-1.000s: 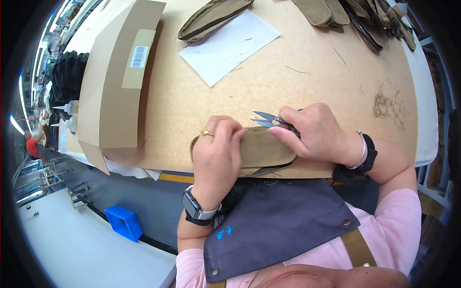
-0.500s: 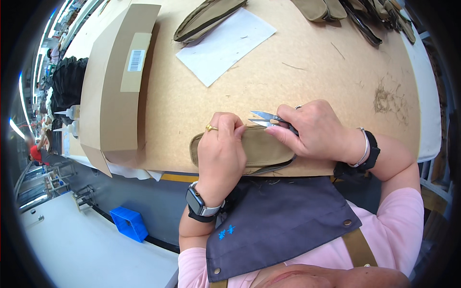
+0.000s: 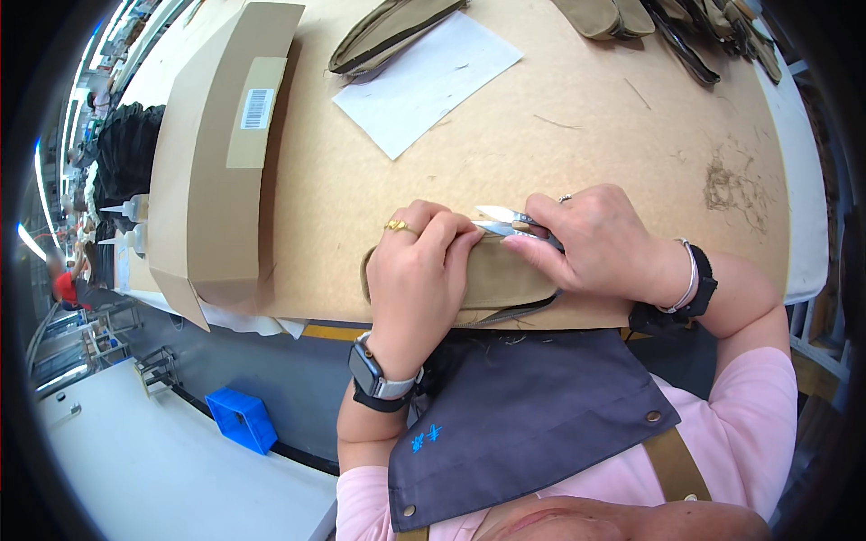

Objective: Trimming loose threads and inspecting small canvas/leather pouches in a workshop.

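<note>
A khaki fabric pouch (image 3: pixel 511 278) with a dark zipper along its near side lies at the table's front edge. My left hand (image 3: pixel 415 275) pinches the pouch's far edge between thumb and forefinger, covering much of its left part. In my right hand (image 3: pixel 595 245) is a pair of thread snips (image 3: pixel 498 213), its blades parted and pointing left. The blade tips come right up to my left fingertips at the pouch's edge. Whether a thread lies between the blades is too small to tell.
A cardboard box (image 3: pixel 216 180) stands on the left. Beyond the pouch are a white paper sheet (image 3: pixel 424 90) and another khaki pouch (image 3: pixel 388 41). More khaki pieces (image 3: pixel 613 20) lie at the far right, thread clippings (image 3: pixel 735 194) nearer. A blue bin (image 3: pixel 242 421) sits at lower left.
My left fingertips have shifted right along the pouch's edge, closer to the blades. The snips have turned slightly in my right hand. The pouch has moved a little to the right.
</note>
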`<move>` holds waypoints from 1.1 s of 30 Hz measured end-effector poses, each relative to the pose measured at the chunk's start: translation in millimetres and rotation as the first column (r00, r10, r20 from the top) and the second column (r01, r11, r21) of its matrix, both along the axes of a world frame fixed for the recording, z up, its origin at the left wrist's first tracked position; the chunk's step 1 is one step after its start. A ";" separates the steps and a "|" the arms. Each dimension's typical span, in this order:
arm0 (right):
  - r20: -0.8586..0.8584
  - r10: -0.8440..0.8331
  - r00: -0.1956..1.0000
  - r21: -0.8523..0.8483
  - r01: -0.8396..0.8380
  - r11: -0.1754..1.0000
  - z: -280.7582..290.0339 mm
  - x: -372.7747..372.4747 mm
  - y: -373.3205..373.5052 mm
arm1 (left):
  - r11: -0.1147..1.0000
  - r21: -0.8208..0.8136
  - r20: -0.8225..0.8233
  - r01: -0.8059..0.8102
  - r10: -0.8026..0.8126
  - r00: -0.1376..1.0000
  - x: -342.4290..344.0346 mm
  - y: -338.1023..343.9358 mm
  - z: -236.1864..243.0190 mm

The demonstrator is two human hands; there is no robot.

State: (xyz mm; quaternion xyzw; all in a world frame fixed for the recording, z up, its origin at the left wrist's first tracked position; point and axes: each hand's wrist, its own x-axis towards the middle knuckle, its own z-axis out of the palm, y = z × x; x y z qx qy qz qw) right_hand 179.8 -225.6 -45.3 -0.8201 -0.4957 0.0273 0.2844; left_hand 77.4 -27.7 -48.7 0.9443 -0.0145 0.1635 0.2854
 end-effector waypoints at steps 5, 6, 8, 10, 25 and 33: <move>0.006 -0.019 1.000 0.007 0.019 1.000 0.6 -0.4 0.5 | 0.975 0.094 -0.108 -0.203 0.213 0.971 1.9 -11.5 2.4; 0.004 -0.021 1.000 0.009 0.021 1.000 0.1 -0.7 0.4 | 0.935 0.165 -0.079 -0.313 0.329 0.941 0.8 -11.9 1.2; 0.025 -0.020 0.999 0.003 0.020 1.000 -0.5 -0.6 0.0 | 0.932 0.028 0.011 -0.361 0.361 0.932 -0.8 -10.8 5.9; 0.027 -0.024 0.999 0.003 0.023 1.000 -0.7 -0.5 -0.7 | 0.913 -0.114 0.094 -0.391 0.402 0.911 -4.9 -6.7 9.0; 0.028 -0.031 0.999 0.017 0.030 0.999 -4.2 -2.9 1.8 | 0.997 0.083 -0.025 0.008 -0.006 1.000 -4.1 3.6 7.3; 0.080 -0.020 0.997 -0.026 0.022 0.999 1.5 -2.7 -0.1 | 0.998 0.032 -0.043 0.045 -0.043 0.998 -2.2 3.9 -0.4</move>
